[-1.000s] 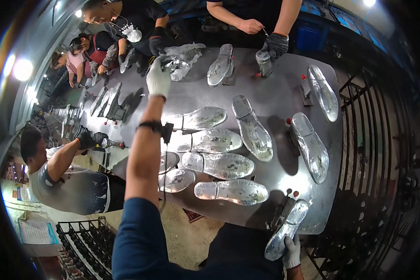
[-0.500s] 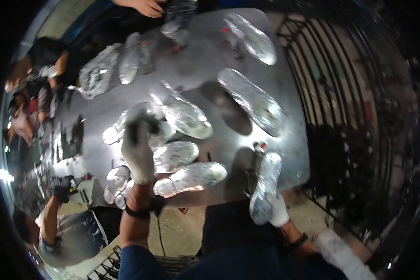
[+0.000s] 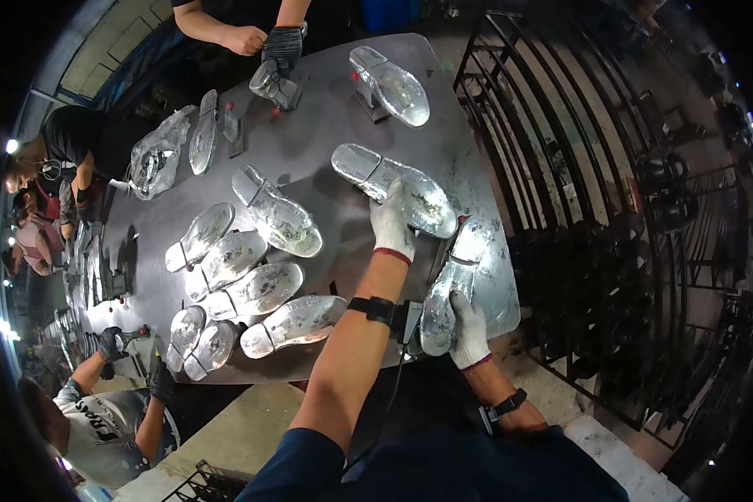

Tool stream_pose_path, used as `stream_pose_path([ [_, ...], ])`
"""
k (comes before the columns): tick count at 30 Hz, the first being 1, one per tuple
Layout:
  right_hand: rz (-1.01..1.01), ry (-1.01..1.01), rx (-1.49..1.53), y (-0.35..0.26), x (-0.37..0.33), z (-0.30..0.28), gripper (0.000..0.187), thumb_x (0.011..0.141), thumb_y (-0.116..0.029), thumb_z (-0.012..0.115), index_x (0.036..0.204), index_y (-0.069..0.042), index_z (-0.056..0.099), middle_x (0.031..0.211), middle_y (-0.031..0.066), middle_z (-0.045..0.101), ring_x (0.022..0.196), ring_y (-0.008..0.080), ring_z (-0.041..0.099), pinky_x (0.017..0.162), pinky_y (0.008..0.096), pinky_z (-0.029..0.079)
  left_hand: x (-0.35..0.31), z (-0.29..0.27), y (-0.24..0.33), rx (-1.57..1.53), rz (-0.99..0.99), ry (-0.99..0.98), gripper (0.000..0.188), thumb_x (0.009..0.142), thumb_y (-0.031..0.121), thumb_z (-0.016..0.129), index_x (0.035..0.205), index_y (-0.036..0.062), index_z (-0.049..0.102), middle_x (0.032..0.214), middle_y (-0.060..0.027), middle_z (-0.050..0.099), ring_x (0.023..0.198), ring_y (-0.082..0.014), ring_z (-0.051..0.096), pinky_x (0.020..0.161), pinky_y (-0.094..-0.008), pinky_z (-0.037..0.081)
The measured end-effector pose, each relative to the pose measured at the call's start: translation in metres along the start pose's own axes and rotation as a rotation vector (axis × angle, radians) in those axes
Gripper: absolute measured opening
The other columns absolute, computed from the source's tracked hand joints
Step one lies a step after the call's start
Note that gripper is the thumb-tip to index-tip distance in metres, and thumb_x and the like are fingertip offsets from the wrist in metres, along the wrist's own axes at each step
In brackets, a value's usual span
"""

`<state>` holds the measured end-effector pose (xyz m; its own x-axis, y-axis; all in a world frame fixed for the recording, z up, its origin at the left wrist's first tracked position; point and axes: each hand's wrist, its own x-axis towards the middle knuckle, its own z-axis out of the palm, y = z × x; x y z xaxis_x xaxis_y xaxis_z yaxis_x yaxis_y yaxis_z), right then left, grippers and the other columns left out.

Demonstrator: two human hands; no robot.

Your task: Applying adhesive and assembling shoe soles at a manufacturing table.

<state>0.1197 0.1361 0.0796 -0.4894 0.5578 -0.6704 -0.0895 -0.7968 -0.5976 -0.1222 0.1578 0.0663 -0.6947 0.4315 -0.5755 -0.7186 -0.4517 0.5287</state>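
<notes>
My left hand (image 3: 393, 224), in a white knit glove, grips the near edge of a shiny silver shoe last (image 3: 416, 194) lying sole up, with part of the hand over its sole. My right hand (image 3: 470, 333), also gloved in white, holds another silver shoe last (image 3: 450, 289) at the table's near right edge, thumb along its side and other fingers hidden. The two lasts lie close together, the left one's toe near the right one's upper end. To the left of my hands, another last (image 3: 278, 219) lies sole up, beside a cluster of several lasts (image 3: 263, 289).
A dark metal table (image 3: 326, 117) bears the lasts. Across it, a co-worker's dark-gloved hand (image 3: 283, 48) touches a last. Clear plastic wrap (image 3: 161, 155) lies far left. Metal racks (image 3: 527, 134) stand right of the table. Another co-worker (image 3: 113, 418) sits at the left.
My left hand has moved right, from over the left cluster to the last it now grips. My right hand still holds its last. The co-worker's hands across the table have come further into view.
</notes>
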Motion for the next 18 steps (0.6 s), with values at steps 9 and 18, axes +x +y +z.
stream_pose_path([
  [9, 0.125, -0.239, -0.319, -0.093, 0.052, -0.008, 0.067, 0.099, -0.021, 0.072, 0.153, 0.007, 0.044, 0.135, 0.0136, 0.065, 0.12, 0.0219, 0.064, 0.105, 0.0359, 0.051, -0.012, -0.024, 0.015, 0.117, 0.094, -0.04, 0.059, 0.099, 0.006, 0.067, 0.153, 0.006, 0.041, 0.128, -0.0116, 0.066, 0.109, -0.0247, 0.069, 0.093, -0.0379, 0.058],
  [18, 0.032, -0.451, -0.638, -0.128, 0.114, 0.042, 0.063, 0.098, -0.027, 0.074, 0.148, 0.007, 0.053, 0.133, 0.012, 0.069, 0.116, 0.0191, 0.066, 0.102, 0.0334, 0.052, -0.106, -0.063, -0.017, 0.216, 0.067, 0.069, 0.069, 0.099, 0.002, 0.065, 0.16, 0.0013, 0.033, 0.138, -0.0135, 0.062, 0.12, -0.0227, 0.065, 0.104, -0.0362, 0.053],
])
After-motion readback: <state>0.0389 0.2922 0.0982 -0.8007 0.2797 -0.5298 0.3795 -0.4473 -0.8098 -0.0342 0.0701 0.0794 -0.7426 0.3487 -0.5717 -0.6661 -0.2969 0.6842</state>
